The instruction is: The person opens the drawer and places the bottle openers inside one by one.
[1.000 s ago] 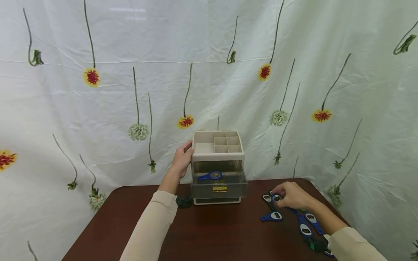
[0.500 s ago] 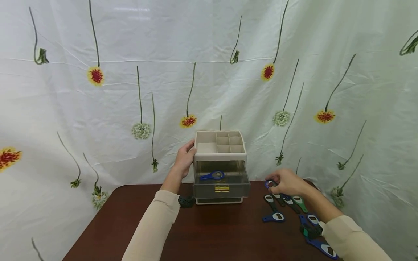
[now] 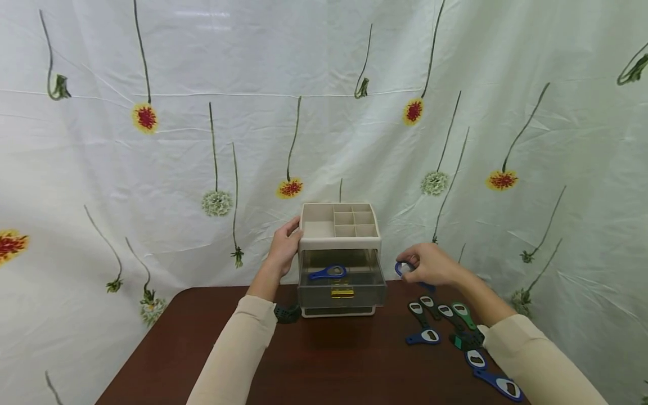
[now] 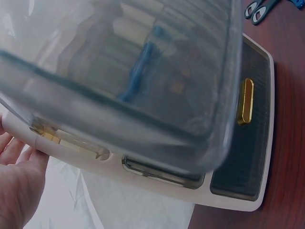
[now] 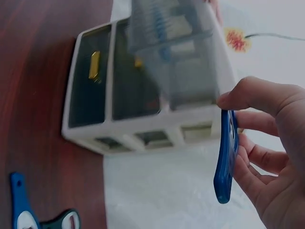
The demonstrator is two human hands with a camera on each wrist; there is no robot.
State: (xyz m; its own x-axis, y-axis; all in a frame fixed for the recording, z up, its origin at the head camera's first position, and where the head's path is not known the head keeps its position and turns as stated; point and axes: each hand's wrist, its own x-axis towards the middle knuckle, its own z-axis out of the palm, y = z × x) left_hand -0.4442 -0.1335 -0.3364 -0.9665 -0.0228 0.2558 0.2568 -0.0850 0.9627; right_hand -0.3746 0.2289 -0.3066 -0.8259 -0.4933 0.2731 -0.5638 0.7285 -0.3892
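My left hand (image 3: 282,247) holds the upper left side of a cream drawer organizer (image 3: 340,243), fingertips at its rim. The organizer's upper smoky clear drawer (image 3: 314,298) is pulled out, and a blue bottle opener (image 3: 320,274) lies in it. To the right of the organizer, raised above the table, my right hand (image 3: 430,264) pinches another blue bottle opener (image 5: 223,162) between thumb and fingers. In the right wrist view this opener appears edge-on, and the fingers hide part of it.
Several bottle openers lie on the dark wooden table (image 3: 324,365) at the right, among them a green one (image 3: 462,309), a black one (image 3: 416,309) and a blue one (image 3: 429,336). Behind the table hangs a white flowered cloth (image 3: 253,140). Divided compartments top the organizer.
My right hand has picked up a blue bottle opener from the group on the table, then lifted it and carried it left toward the organizer. My left hand keeps its place.
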